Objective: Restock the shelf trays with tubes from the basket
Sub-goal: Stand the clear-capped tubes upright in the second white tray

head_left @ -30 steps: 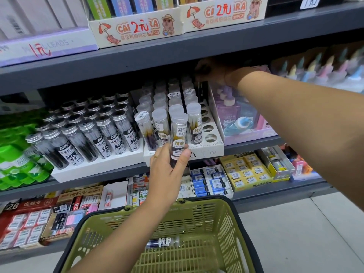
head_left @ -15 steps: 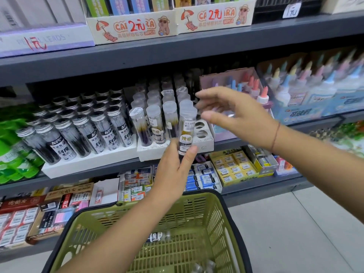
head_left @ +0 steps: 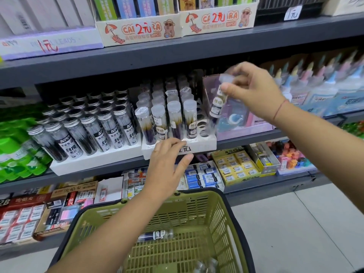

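Note:
My right hand [head_left: 254, 91] pinches a clear tube [head_left: 216, 107] near its cap and holds it tilted over the right column of holes in the white foam tray [head_left: 204, 143]. That tray stands on the middle shelf and carries several clear-capped tubes [head_left: 175, 119]. My left hand [head_left: 167, 166] hovers in front of the tray's front edge with relaxed fingers and holds nothing. Below, the green basket [head_left: 222, 211] hangs on my left forearm with a tube [head_left: 155, 235] lying on its floor and more clear tubes [head_left: 204, 266] at the bottom edge.
A second white tray [head_left: 94, 164] to the left carries several metal-capped tubes. Green packs [head_left: 17, 154] sit at the far left, glue bottles [head_left: 319, 91] and a pink box [head_left: 246, 123] to the right. Cartons line the top shelf, small boxes the lower shelf.
The tube passed from my left hand to my right hand, which now holds it over the tray's right holes. My left hand has let go and dropped slightly toward the tray's front.

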`<state>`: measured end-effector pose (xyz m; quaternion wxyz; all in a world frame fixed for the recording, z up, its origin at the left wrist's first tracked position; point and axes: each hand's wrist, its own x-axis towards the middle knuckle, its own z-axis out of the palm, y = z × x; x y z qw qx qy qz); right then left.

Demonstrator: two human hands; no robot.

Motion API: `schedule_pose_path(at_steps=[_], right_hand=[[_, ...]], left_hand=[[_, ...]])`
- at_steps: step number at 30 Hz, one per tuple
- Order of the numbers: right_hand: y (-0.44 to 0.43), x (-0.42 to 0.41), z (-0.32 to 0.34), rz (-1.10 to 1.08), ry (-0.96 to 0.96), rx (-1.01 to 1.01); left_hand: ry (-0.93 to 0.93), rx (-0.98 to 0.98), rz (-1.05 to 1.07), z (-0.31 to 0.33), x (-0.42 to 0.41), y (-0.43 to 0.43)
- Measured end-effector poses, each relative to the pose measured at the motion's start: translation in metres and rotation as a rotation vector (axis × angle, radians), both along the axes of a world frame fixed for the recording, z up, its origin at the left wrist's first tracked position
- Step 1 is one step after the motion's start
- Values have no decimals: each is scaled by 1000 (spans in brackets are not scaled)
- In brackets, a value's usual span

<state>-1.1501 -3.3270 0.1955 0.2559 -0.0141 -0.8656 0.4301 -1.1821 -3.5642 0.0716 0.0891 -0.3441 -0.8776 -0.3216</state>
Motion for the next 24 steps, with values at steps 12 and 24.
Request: schedule_pose_path(at_steps=[12, 24], right_hand=[[-4, -111, 11, -193, -129, 407], [-6, -125, 11, -131, -118, 461]], left_hand=[[34, -59, -1, 0, -1, 0], [33, -28, 0, -3, -3, 0]])
